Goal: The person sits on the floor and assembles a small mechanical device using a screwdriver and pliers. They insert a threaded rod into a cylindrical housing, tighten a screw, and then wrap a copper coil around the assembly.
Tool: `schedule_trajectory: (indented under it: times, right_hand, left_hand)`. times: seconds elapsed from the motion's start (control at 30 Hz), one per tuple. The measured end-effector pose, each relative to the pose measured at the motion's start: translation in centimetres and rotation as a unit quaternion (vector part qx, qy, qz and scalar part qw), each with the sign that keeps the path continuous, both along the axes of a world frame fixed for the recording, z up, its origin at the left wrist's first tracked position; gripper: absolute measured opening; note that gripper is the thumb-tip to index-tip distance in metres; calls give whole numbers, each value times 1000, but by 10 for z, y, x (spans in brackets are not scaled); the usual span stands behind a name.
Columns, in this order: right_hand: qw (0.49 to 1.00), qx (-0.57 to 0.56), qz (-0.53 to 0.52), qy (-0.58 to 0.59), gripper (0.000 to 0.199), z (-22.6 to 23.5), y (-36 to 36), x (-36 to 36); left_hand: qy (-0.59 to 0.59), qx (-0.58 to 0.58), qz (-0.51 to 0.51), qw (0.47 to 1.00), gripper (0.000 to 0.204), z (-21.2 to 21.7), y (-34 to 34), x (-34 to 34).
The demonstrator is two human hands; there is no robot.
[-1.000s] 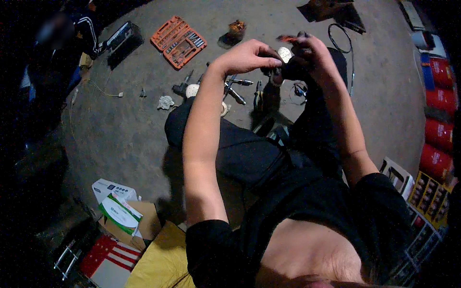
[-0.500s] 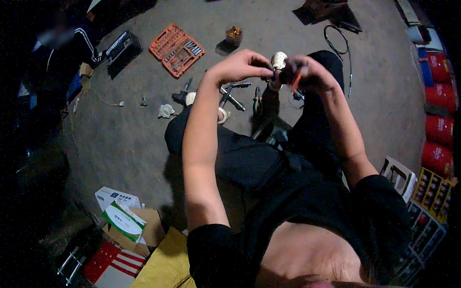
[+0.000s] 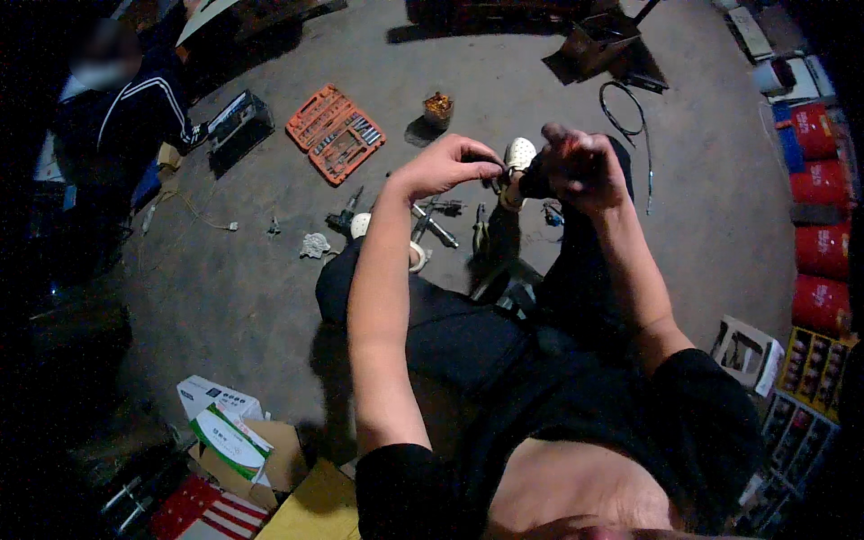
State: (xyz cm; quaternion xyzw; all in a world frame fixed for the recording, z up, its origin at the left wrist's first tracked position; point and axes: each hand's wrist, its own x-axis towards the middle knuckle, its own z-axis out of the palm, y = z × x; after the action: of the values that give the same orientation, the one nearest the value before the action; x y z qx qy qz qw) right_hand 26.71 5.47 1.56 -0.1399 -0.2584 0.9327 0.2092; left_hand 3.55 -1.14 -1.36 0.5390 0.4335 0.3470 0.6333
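Observation:
My left hand point(image 3: 452, 168) hovers over the floor in front of my legs, thumb and forefinger pinched on something small and dark that I cannot make out. To its right my right hand point(image 3: 589, 171) is raised above my knee, its fingers curled and blurred, with an orange patch showing between them. White clogs point(image 3: 520, 153) are on my feet. Below my hands, a pair of pliers point(image 3: 481, 229) and a metal rod-like tool point(image 3: 436, 227) lie on the floor. By my left foot are a dark power tool point(image 3: 345, 216) and a crumpled whitish piece point(image 3: 315, 245).
An open orange socket-set case point(image 3: 335, 135) and a clear container of small parts point(image 3: 438, 108) stand ahead. A black hose point(image 3: 628, 110) coils at right, near red drums point(image 3: 821, 184). A person point(image 3: 135, 108) sits at far left beside a black box point(image 3: 240, 130). Cartons point(image 3: 236, 436) stand lower left.
My right hand has drawn slightly right, away from my left, and the orange thing that stuck out below it is now mostly hidden by the fingers. The whole view has tilted upward.

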Motion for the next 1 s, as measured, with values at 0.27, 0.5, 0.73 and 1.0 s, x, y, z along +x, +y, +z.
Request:
schedule_trajectory:
  times: [0.27,0.5,0.73,1.0]
  right_hand:
    - [735,485,-204,-427,26,6,-5,-12]
    - [982,47,-124,-136,29,14,-12,3]
    - [971,85,-45,-221,39,3,0,37]
    - [970,134,-59,-192,17,44,-8,40]
  left_hand:
    - [-22,95,24,995,16,33,-18,11]
    - [193,251,238,918,41,63,-46,-17]
    - [-8,495,399,772,40,154,-135,-23]
    - [-9,519,316,795,39,151,-113,43]
